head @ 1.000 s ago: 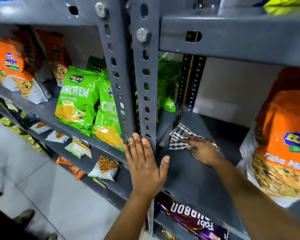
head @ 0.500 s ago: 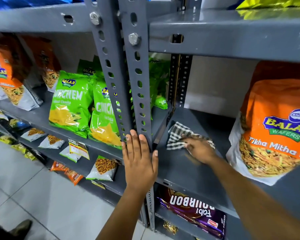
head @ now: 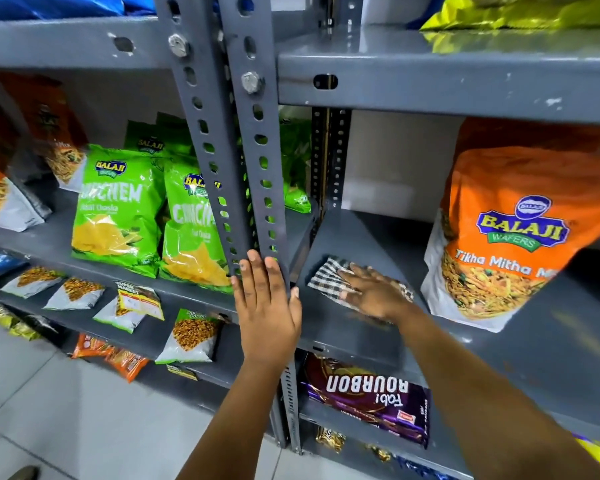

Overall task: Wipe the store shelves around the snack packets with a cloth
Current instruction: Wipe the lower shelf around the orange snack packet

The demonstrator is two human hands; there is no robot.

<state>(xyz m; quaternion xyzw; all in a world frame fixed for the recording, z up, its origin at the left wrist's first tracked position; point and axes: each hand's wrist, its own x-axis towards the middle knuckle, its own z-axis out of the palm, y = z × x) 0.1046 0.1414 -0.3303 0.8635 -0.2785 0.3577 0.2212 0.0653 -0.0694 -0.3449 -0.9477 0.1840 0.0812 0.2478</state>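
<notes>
- There is one view only, from a wide-angle camera worn on the person's head.
- It faces forward and slightly down, close to the grey slotted upright [head: 246, 174] at frame centre.
- Both forearms enter from the bottom edge.
- Straight shelf edges bow near the borders.
- The tiled floor [head: 84, 410] shows at lower left.
</notes>
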